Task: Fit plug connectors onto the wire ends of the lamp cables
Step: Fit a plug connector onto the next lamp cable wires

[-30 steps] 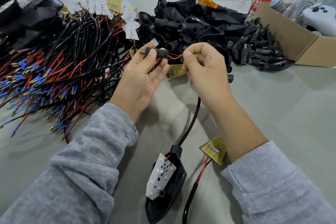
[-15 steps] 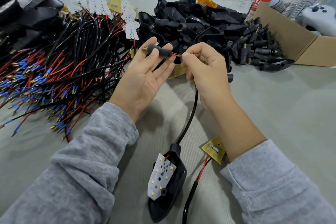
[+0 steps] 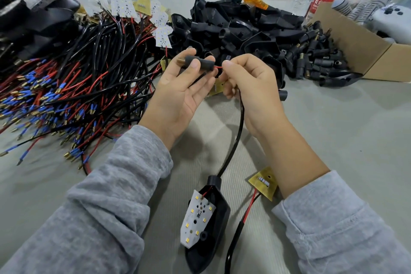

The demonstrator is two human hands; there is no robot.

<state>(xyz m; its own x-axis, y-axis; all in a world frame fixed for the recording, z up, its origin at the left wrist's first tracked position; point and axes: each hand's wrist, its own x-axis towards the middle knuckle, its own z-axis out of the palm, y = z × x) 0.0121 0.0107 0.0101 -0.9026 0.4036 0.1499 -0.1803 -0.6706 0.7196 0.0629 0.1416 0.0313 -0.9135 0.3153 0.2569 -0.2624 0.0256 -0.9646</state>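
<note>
Plug connector (image 3: 198, 64), one small black sleeve with a brass tip, looks light and rigid, best held round its barrel as the left hand (image 3: 178, 93) does between thumb and fingers (image 3: 195, 65), above the counter (image 3: 333, 131). One thin red wire (image 3: 218, 67), limp and easily kinked, enters it, pinched close to its end by the right hand (image 3: 251, 87). One lamp housing (image 3: 206, 224) lies below; spare connectors and cables are heaped beyond counting.
</note>
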